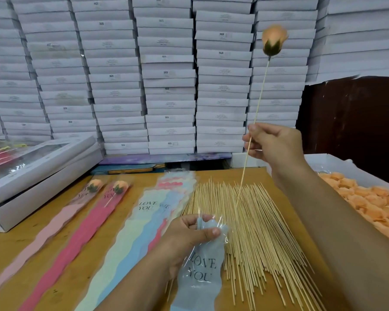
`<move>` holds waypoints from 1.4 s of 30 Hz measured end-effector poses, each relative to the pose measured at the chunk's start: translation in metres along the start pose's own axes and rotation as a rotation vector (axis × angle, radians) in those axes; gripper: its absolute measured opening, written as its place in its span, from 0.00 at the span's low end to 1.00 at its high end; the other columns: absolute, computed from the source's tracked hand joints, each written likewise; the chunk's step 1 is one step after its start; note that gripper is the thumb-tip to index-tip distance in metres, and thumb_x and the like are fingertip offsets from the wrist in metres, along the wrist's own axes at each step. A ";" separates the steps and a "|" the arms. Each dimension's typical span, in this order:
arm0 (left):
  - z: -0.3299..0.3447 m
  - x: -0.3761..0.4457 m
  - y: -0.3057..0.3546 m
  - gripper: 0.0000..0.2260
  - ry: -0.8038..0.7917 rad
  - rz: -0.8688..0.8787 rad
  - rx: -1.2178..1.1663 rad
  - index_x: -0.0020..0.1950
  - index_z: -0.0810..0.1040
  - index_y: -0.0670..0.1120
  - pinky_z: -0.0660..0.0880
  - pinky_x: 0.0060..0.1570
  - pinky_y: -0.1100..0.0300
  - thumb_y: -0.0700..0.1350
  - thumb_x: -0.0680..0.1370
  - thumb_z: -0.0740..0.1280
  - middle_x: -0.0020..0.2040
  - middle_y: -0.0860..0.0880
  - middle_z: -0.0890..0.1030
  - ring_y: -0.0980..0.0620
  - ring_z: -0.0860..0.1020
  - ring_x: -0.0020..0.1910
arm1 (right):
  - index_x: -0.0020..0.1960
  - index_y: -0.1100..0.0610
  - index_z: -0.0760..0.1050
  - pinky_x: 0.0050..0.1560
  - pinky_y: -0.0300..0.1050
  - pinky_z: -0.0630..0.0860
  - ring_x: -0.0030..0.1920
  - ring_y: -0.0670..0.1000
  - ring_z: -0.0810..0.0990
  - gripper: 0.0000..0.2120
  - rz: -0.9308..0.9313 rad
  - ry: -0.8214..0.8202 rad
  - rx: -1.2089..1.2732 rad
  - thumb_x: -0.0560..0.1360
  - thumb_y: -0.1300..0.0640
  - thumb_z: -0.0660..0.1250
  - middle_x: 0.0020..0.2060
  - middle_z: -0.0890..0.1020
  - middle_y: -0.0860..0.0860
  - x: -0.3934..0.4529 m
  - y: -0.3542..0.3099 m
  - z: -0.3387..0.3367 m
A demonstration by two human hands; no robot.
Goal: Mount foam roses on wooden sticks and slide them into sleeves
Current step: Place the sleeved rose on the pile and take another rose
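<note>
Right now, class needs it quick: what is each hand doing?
Left hand: fingers pinch the top of the blue sleeve.
Right hand: fingers grip the wooden stick, with the peach foam rose on its top end.

Peach foam rose (274,39) with green calyx, mounted atop a thin wooden stick (257,108) held steeply upright; the stick's lower end meets the open mouth of a blue "LOVE YOU" sleeve (200,270).

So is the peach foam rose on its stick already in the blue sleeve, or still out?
Out. The peach foam rose rides high on its thin wooden stick; the stick's lower tip only nears the blue plastic sleeve mouth.
</note>
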State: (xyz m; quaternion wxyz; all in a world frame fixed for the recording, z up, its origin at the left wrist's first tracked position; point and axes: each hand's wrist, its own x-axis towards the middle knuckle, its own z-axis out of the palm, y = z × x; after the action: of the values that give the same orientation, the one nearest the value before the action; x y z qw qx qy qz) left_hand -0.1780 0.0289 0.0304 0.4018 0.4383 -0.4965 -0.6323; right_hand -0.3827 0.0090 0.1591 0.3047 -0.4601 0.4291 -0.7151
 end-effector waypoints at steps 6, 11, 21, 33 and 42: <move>0.001 -0.001 0.000 0.20 -0.023 0.000 -0.002 0.56 0.82 0.41 0.80 0.32 0.61 0.35 0.65 0.79 0.46 0.40 0.87 0.46 0.86 0.39 | 0.45 0.52 0.81 0.33 0.35 0.78 0.31 0.44 0.82 0.06 0.048 -0.043 -0.061 0.79 0.60 0.69 0.31 0.85 0.48 -0.011 0.031 0.003; 0.002 -0.002 0.001 0.22 -0.017 0.013 -0.027 0.57 0.82 0.40 0.81 0.34 0.58 0.38 0.64 0.79 0.47 0.39 0.86 0.44 0.86 0.40 | 0.45 0.55 0.82 0.31 0.36 0.77 0.31 0.45 0.81 0.04 0.132 -0.095 -0.059 0.78 0.60 0.70 0.32 0.85 0.49 -0.022 0.052 0.007; 0.004 0.001 -0.003 0.13 -0.019 0.029 -0.094 0.57 0.82 0.36 0.82 0.47 0.49 0.42 0.77 0.72 0.53 0.33 0.84 0.38 0.83 0.48 | 0.46 0.56 0.82 0.35 0.38 0.80 0.37 0.48 0.86 0.02 0.292 -0.246 -0.033 0.77 0.60 0.71 0.37 0.87 0.52 -0.045 0.078 0.014; 0.001 0.004 -0.006 0.15 -0.080 0.020 -0.047 0.51 0.84 0.37 0.82 0.50 0.48 0.40 0.68 0.80 0.51 0.34 0.85 0.40 0.84 0.45 | 0.58 0.52 0.78 0.38 0.40 0.80 0.45 0.51 0.86 0.14 0.302 -0.266 -0.076 0.73 0.59 0.74 0.46 0.87 0.54 -0.044 0.087 0.008; 0.001 0.002 -0.006 0.20 -0.110 -0.028 -0.115 0.59 0.79 0.32 0.80 0.51 0.47 0.37 0.70 0.78 0.54 0.32 0.83 0.38 0.83 0.48 | 0.54 0.45 0.81 0.43 0.41 0.78 0.53 0.48 0.81 0.10 0.157 -0.322 -0.147 0.82 0.54 0.61 0.52 0.84 0.45 -0.040 0.071 0.004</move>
State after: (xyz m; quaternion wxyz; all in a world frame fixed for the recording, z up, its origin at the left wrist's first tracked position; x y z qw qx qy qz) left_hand -0.1798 0.0282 0.0245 0.3895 0.3858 -0.4746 -0.6886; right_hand -0.3602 0.0094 0.0803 0.3897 -0.5548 0.4604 -0.5730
